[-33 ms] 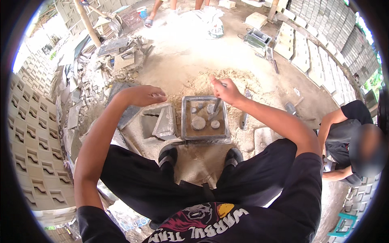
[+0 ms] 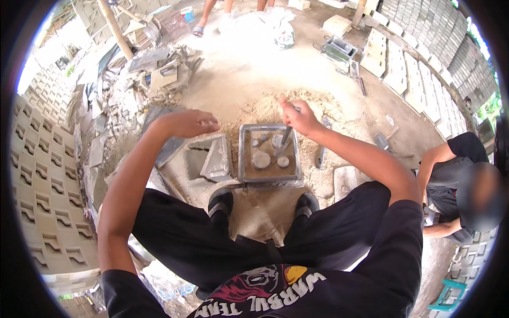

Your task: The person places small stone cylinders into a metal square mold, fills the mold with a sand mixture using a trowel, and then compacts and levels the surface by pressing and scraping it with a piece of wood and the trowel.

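Observation:
A square metal mould lies on the sandy ground between my feet. Inside it are brown material and several round grey pieces of differing size, the largest disc near its left side. My right hand is closed round a small trowel-like tool. The tool's dark shaft slants down from my fist, and its tip is over the mould beside the discs; I cannot tell whether it touches. Left of the mould, my left hand hovers above a cracked square block, fingers loosely bent and holding nothing.
Loose sand lies beyond the mould. Rubble is heaped at far left, near stacked patterned blocks. A co-worker sits close on my right. A metal box and a row of pale tiles are at far right.
The view has shifted very slightly. My right hand has moved a touch, and the tool in it stands a little more upright over the mould. My left hand stays in place.

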`<state>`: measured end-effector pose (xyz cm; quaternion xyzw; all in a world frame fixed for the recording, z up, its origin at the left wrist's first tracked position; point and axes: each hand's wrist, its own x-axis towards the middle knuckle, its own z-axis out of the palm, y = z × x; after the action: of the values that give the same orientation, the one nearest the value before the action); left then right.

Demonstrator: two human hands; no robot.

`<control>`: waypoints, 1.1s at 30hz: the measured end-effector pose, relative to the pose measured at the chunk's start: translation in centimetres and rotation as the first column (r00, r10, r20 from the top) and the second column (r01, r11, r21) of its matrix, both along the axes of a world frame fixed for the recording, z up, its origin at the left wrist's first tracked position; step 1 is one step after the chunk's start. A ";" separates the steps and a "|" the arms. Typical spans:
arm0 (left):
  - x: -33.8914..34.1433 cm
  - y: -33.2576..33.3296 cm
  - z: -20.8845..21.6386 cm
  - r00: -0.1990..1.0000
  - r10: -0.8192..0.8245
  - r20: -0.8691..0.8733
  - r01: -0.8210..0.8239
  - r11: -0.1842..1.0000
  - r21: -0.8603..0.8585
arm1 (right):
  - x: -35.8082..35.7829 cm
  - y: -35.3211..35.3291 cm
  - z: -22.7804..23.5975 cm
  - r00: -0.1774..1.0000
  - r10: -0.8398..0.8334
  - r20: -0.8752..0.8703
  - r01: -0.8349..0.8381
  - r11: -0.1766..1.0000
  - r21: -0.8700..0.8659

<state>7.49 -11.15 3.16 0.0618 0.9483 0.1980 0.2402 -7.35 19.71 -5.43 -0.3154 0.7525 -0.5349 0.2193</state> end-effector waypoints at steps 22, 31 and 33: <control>-0.7 -0.7 -0.7 1.000 -0.014 -0.026 0.014 1.000 -0.005 | 0.6 -1.5 -0.8 0.994 -0.100 0.044 0.102 0.993 -0.061; -1.0 0.3 -0.6 1.000 -0.009 0.023 0.010 0.999 -0.050 | 0.0 -0.5 -0.5 0.959 0.207 0.195 -0.178 0.972 -0.154; -0.8 0.1 -0.6 1.000 -0.008 0.028 0.009 0.998 -0.056 | 0.5 -0.6 0.4 0.933 0.271 0.236 -0.239 0.958 -0.156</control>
<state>6.65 -11.05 2.55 0.0562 0.9498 0.1710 0.2558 -6.80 19.07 -5.02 -0.3524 0.6357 -0.5839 0.3616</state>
